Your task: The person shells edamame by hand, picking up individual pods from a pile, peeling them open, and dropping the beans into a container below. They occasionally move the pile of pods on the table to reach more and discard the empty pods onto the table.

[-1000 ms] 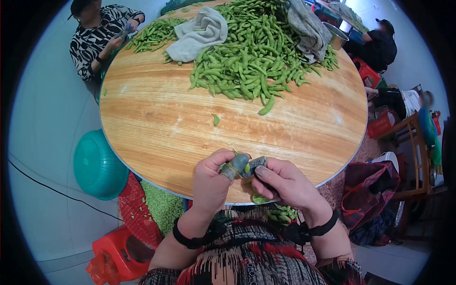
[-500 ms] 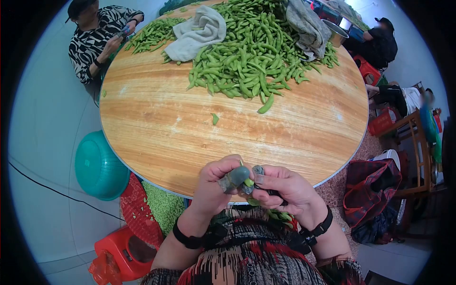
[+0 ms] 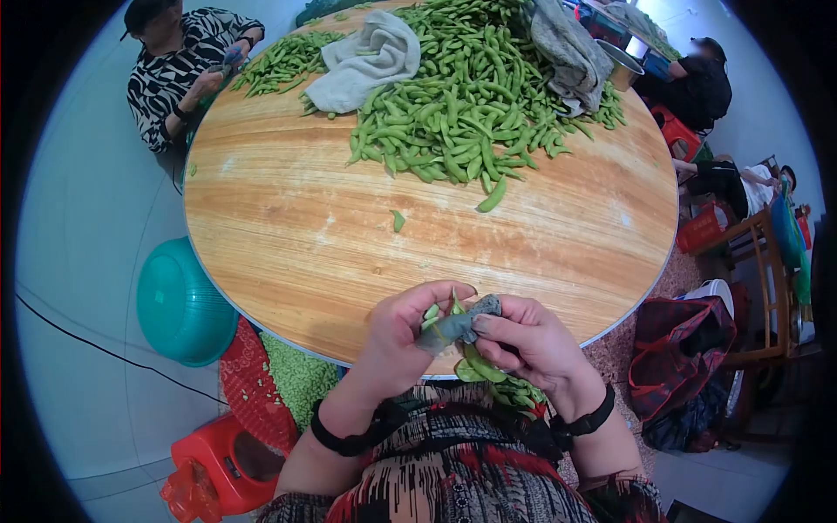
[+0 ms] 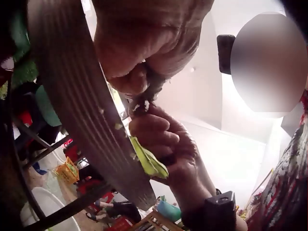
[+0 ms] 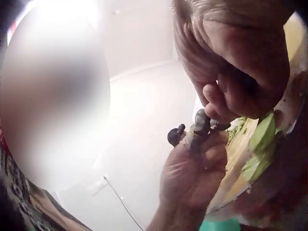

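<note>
My left hand (image 3: pixel 397 340) and right hand (image 3: pixel 542 349) meet over the table's near edge, fingers curled around a green soybean pod (image 3: pixel 456 303) that is mostly hidden. A grey-green rubber cover (image 3: pixel 449 331) sits on the left thumb. Pale beans (image 3: pixel 430 315) show inside the left fingers. The right thumb and forefinger pinch close against the left thumb's tip, with a dark speckled finger cover (image 3: pixel 486 307) beside them. Below the right hand, more pods (image 3: pixel 479 366) stick out at the table rim; the left wrist view shows one pod (image 4: pixel 150 161) there.
A big heap of soybean pods (image 3: pixel 462 131) fills the far side of the round wooden table (image 3: pixel 305 261), with cloths (image 3: pixel 370 65) on it. One pod piece (image 3: pixel 398 220) lies mid-table. Shelled beans (image 3: pixel 301 375), a teal basin (image 3: pixel 181 301) and a red stool (image 3: pixel 228 466) are at left. Others sit around.
The left thumb in its cover has swung across toward the right fingers. Pale beans now show in the left fingers. Both hands stay close together at the table edge.
</note>
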`<control>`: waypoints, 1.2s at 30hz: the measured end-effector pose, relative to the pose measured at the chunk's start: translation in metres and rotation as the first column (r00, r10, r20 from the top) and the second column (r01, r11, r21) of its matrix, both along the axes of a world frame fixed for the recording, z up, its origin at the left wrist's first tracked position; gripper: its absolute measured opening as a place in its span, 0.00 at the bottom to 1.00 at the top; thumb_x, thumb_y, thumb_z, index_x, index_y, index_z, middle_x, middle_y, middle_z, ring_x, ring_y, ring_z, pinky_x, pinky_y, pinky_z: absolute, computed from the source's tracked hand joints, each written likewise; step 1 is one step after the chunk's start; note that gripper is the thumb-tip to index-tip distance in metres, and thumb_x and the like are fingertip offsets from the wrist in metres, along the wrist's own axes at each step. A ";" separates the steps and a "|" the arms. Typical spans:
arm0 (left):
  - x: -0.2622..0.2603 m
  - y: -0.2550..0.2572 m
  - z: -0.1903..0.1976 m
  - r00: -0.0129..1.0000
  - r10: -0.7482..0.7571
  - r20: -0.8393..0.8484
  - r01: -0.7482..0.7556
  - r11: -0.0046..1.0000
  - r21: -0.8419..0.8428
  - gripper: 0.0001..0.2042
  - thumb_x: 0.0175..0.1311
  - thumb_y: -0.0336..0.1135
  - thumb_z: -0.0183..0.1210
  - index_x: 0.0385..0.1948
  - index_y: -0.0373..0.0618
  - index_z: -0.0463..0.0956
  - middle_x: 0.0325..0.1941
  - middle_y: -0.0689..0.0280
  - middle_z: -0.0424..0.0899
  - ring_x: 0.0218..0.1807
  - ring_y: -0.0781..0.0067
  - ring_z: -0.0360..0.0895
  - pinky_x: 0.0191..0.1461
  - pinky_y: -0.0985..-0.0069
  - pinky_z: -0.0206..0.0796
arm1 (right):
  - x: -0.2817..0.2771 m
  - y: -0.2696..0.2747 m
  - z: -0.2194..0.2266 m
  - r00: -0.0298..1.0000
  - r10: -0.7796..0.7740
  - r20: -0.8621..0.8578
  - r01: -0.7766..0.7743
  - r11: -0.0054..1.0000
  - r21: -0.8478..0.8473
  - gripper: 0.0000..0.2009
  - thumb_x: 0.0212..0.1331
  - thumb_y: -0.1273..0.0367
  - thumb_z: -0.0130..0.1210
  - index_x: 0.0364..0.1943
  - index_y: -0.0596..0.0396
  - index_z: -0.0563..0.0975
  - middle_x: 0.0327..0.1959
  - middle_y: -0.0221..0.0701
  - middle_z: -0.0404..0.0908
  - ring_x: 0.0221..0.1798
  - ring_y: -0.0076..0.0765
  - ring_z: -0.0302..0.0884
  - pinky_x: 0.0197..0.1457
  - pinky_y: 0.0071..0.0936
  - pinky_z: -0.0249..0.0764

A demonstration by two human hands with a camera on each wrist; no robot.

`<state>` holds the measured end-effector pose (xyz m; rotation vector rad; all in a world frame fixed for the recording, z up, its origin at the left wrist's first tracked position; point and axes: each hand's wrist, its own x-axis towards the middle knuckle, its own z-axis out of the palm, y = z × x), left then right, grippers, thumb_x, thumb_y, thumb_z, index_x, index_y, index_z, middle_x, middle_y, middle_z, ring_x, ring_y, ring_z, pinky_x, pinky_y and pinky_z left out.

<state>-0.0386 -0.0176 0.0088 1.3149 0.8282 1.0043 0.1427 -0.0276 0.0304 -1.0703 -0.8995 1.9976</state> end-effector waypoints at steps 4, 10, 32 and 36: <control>-0.007 0.005 0.006 0.989 -0.092 0.120 0.108 0.985 -0.135 0.20 0.54 0.19 0.56 0.51 0.37 0.69 0.33 0.74 0.73 0.33 0.83 0.70 0.40 0.84 0.65 | 0.007 0.002 0.003 0.992 0.089 0.089 -0.092 0.995 0.035 0.09 0.62 0.67 0.50 0.28 0.57 0.74 0.17 0.20 0.69 0.16 0.10 0.59 0.17 0.11 0.52; 0.000 -0.002 0.028 0.944 0.043 -0.326 0.028 0.977 0.211 0.26 0.45 0.15 0.54 0.51 0.39 0.71 0.30 0.67 0.77 0.33 0.78 0.75 0.40 0.84 0.65 | 0.000 0.012 0.005 0.941 -0.056 0.333 -0.057 0.945 0.321 0.08 0.59 0.68 0.53 0.28 0.59 0.75 0.18 0.22 0.72 0.19 0.10 0.63 0.17 0.14 0.56; -0.012 0.009 0.006 0.801 0.288 0.524 -0.066 0.914 -0.401 0.03 0.65 0.31 0.45 0.32 0.45 0.66 0.28 0.67 0.68 0.21 0.87 0.58 0.19 0.92 0.45 | 0.030 0.111 0.015 0.094 -0.556 0.826 -0.648 0.595 0.475 0.11 0.50 0.69 0.53 0.38 0.55 0.74 0.22 0.44 0.77 0.28 0.50 0.77 0.31 0.41 0.72; -0.008 0.008 0.004 0.859 0.242 0.451 -0.054 0.919 -0.391 0.06 0.64 0.29 0.48 0.39 0.43 0.70 0.31 0.69 0.69 0.25 0.86 0.60 0.21 0.92 0.46 | 0.023 0.105 0.010 -0.015 -0.562 0.827 -0.779 0.525 0.342 0.08 0.50 0.70 0.52 0.33 0.57 0.73 0.20 0.43 0.77 0.26 0.51 0.76 0.29 0.42 0.72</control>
